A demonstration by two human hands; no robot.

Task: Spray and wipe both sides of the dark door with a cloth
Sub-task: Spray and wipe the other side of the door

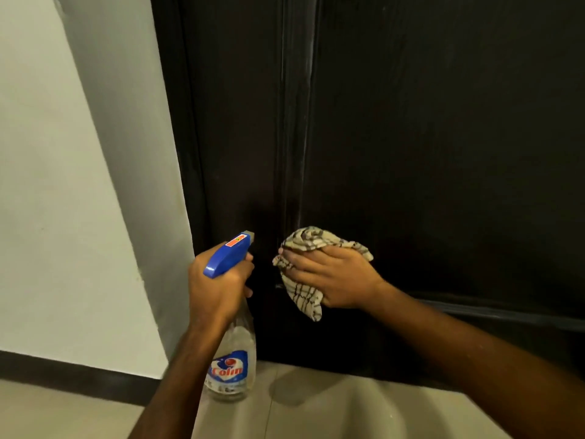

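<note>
Your left hand [218,280] curls round Colin spray bottle [232,353] neck. Your right hand [335,280], fingers flat together, presses checked cloth [311,245] low on dark door [427,153]; keep pressure even, overlap strokes.

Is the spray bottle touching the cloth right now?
Apart. The head view shows a strip of dark door between the spray bottle in the left hand and the cloth under the right hand.
</note>
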